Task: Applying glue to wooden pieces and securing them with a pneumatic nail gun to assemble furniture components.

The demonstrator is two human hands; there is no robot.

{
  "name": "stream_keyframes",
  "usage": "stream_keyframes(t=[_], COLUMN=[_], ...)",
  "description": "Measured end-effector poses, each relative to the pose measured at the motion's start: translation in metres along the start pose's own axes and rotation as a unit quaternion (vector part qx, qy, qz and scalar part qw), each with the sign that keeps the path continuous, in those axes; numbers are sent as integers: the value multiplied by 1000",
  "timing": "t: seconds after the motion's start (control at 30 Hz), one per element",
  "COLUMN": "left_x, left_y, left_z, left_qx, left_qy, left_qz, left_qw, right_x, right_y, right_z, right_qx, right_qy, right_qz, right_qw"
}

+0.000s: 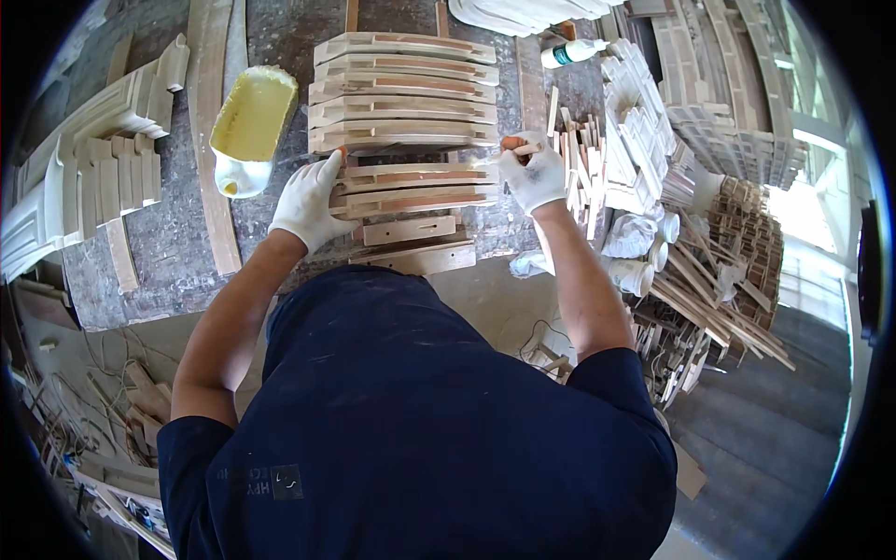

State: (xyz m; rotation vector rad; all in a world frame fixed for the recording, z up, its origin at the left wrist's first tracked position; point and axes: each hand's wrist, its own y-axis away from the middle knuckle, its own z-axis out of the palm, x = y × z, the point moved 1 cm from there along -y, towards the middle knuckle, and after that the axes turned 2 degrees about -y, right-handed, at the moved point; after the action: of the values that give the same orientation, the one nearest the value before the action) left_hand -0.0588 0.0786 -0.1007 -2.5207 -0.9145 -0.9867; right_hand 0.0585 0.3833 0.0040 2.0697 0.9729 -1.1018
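My left hand (pixel 312 203), in a white glove with an orange fingertip, lies at the left ends of two curved wooden rails (pixel 420 199). Its thumb and fingers are spread apart along those ends. At the rails' right end, my right hand (pixel 537 177), also gloved, is closed around a brush (pixel 523 147) with a wooden handle; its pale tip points left, near the upper rail. Orange-brown strips show along the rails. Just beyond sits a row of several similar curved rails (pixel 403 93). Closer to my body lie short wooden pieces with holes (pixel 409 231).
A cut-open white jug (pixel 245 177) of yellowish paste stands left on the worn workbench (pixel 168 266). Carved mouldings (pixel 103 121) line the left side. Thin sticks (pixel 583 168), white mouldings (pixel 635 126) and a bottle (pixel 574 53) are at right. Scrap wood (pixel 714 317) is piled beside the bench.
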Motion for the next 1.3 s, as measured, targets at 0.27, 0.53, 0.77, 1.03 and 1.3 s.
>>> stream_keyframes(t=[0.27, 0.53, 0.77, 1.03, 1.3], left_x=[1, 3, -4, -4, -6], left_y=[-2, -2, 1, 1, 2], left_z=[2, 0, 3, 5, 5], left_qx=[2, 10, 2, 12, 25], left_qy=[-22, 2, 8, 8, 12], left_qz=[-3, 10, 7, 21, 37], left_qw=[1000, 1000, 1000, 1000, 999], right_x=[15, -8, -41, -42, -25], right_y=[10, 44, 53, 80, 87], right_z=[-20, -1, 87, 89, 82], right_qx=[15, -14, -7, 14, 31], right_qy=[27, 44, 53, -36, -13], right_qz=[5, -74, -414, -120, -41], right_qw=[1000, 996, 909, 992, 999])
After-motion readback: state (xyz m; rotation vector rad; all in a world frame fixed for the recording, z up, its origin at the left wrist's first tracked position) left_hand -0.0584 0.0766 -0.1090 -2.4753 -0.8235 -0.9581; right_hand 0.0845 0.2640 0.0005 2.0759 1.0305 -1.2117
